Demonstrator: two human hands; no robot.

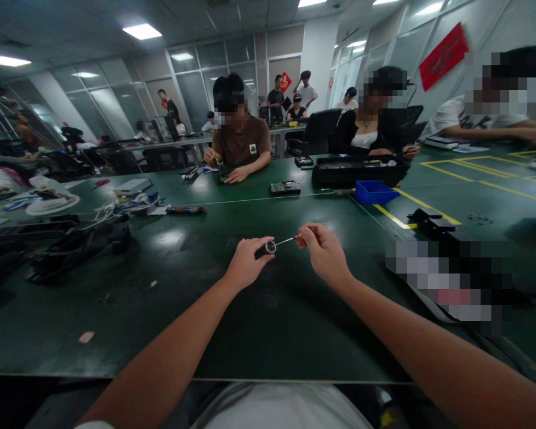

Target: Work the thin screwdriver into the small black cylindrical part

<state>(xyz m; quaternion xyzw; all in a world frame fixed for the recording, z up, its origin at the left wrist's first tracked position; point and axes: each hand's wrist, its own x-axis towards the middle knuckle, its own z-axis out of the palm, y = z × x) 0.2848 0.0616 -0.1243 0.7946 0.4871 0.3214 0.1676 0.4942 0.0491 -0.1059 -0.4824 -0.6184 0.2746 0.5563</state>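
Because the broad, dark-green tabletop (134,310) lies below both forearms, steadiness would, I judge, come more easily with the wrists lowered to it than from working in mid-air. Toward the far side stands a long, black, straight-walled box (360,177), in front of a seated co-worker in a dark jacket (346,137); its inside is too dark to tell what it holds. Just beside its near wall, toward the right end, sits a small, bright-blue plastic bin (375,195), whose contents cannot be made out from this angle.

Well apart from these containers, near the middle of the table, the two hands are separate from each other and both occupied. The left hand (246,262) has its thumb and fingers clasped round a short, dark cylinder with a pale, ring-shaped rim (269,247). Detail inside that rim is too small to name. The right hand (324,247) pinches the reddish end of a thin, straight, silvery rod (284,241), which spans the gap to the rim; whether its tip enters or only meets the edge, I cannot tell. Good handling probably means a firm left grip against rolling, small fingertip movements on the right, and light pressure, since so slender a rod could slip or bend.
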